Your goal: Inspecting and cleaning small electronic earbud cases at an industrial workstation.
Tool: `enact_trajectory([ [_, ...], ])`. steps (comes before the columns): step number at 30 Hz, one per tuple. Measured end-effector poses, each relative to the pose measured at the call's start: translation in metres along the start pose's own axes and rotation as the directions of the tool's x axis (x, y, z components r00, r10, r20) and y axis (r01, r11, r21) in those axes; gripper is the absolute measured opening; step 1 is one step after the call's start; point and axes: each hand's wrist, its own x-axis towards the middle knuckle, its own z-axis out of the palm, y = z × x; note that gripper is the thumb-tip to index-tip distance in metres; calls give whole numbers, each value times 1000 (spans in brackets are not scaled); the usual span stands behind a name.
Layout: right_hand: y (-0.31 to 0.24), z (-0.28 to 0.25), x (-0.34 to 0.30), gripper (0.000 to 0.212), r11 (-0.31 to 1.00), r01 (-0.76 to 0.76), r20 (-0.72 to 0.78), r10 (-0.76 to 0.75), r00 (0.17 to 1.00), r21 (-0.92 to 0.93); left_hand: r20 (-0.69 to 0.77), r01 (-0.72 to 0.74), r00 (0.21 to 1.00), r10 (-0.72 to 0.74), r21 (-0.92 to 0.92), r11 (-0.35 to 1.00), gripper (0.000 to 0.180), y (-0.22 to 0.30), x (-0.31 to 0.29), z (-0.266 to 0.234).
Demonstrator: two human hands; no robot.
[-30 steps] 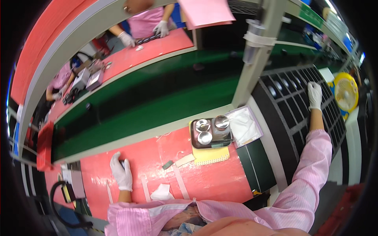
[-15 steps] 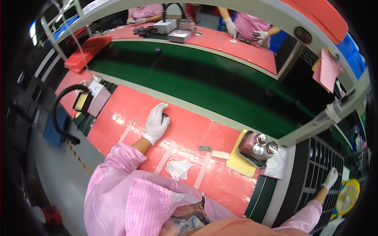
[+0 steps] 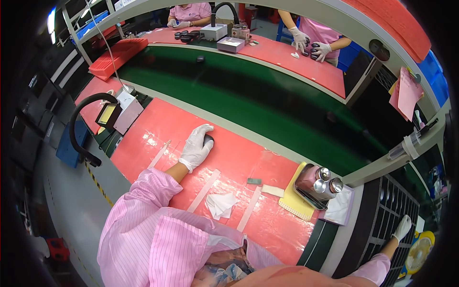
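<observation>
Left hand [image 3: 196, 148], gloved, has a dark rounded piece [image 3: 208, 139] on the red mat [image 3: 248, 143]; fingers curl over the far side, thumb around the near side, gap partly closed, piece held between. Glove hides most of it. Right hand [image 3: 402, 228], also gloved, is out at the far right by the black divided rack [image 3: 358, 215]; too small to make out how far apart its fingers are or whether they have hold of anything.

Risks: the 2 hands are well apart, so attention could split. If the left grip loosens, the smooth-looking piece could slip or roll on the glossy mat, maybe towards the green belt [image 3: 191, 91] beyond the edge. Right arm is at full stretch; a poor angle could mean a fumble against the rack's dividers or a knock to the yellow fan [image 3: 420, 253] beside it. Bringing that arm back low could clip the 3 metal-lidded bottles [image 3: 320, 186] in their tray [image 3: 306, 198] and spill them. White cloth [image 3: 221, 205] near the left forearm could snag on a sleeve.
</observation>
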Motion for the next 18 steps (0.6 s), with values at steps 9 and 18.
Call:
enact_trajectory([
  [9,6,-11,2,41,991,-39,12,41,999,-125,-19,-22,1000,20,-107,994,42,-8,-2,5],
  [18,-84,-46,9,24,885,358,66,-355,932,-298,53,-39,998,43,-85,996,27,-6,-3,0],
])
